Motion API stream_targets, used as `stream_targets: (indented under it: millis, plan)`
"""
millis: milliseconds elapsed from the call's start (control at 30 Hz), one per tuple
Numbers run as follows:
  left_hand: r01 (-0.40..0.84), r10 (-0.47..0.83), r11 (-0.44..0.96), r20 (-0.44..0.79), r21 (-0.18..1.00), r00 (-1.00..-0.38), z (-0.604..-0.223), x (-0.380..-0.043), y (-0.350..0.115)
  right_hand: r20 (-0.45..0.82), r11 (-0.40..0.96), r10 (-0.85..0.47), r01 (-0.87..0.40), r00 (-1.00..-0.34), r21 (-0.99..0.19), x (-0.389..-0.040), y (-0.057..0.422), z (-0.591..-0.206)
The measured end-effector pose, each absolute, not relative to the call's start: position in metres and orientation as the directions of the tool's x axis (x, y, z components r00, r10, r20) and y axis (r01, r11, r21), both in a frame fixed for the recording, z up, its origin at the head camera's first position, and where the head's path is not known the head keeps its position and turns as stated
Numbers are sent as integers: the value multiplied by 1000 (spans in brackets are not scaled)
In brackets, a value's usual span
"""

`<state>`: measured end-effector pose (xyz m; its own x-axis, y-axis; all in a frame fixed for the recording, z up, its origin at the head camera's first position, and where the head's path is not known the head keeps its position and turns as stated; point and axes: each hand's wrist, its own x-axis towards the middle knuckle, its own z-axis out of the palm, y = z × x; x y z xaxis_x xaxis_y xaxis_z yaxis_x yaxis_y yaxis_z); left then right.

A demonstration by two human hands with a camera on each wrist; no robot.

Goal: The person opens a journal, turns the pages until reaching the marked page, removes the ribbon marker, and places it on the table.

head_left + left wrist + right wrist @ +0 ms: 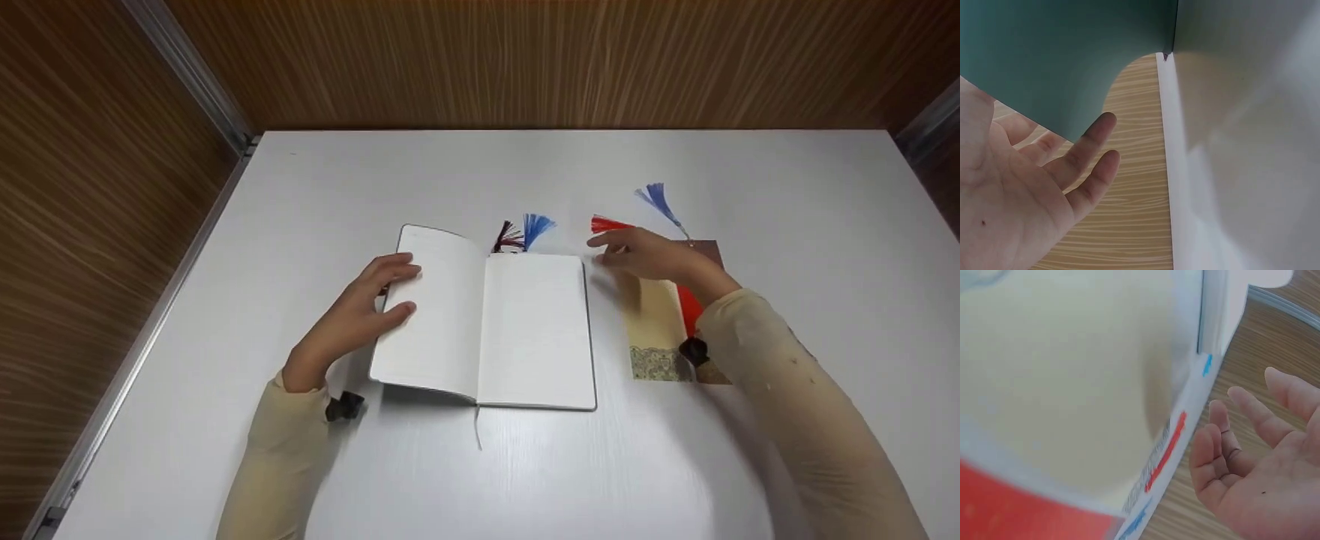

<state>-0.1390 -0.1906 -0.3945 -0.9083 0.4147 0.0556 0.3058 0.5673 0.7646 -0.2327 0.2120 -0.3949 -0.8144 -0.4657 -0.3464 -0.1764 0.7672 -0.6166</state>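
An open notebook (534,330) with blank pages lies mid-table, its left side raised. My left hand (358,311) holds that raised left edge, thumb and two fingertips over the page. In the left wrist view the teal cover (1067,56) passes between the fingers of this hand. My right hand (646,253) hovers over flat bookmarks with its fingers loosely bent and nothing in them. Beneath it lie a beige bookmark (654,319) with a lacy lower end and a red bookmark (688,307), both partly hidden by the hand and sleeve.
A dark red tassel (508,238) and a blue tassel (537,229) stick out past the notebook's top edge. Near the right hand lie a red tassel (609,224) and another blue tassel (658,198). A thin ribbon (478,429) hangs from the notebook's bottom. Wooden panels (525,64) stand behind the white table (420,176).
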Motion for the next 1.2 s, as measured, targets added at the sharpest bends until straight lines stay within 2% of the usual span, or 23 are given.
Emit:
stream_targets:
  millis: [533, 833, 1000, 1100, 1200]
  plan:
    - [280, 404, 580, 28, 765, -914, -392, -136, -192, -369, 785, -486, -210, -792, -583, -234, 188, -407]
    - [294, 411, 585, 36, 756, -911, -393, -135, -194, -284, 727, -515, -236, -809, -645, -233, 185, -405]
    - [301, 417, 588, 37, 751, -908, -392, -134, -195, -279, 701, -482, -176, -830, -691, -228, 179, -407]
    - [303, 421, 581, 40, 755, -906, -393, -133, -196, -347, 689, -455, -78, -821, -720, -221, 175, -406]
    - [297, 420, 570, 39, 766, -907, -392, -133, -196, -422, 637, -455, 45, -784, -770, -211, 172, -402]
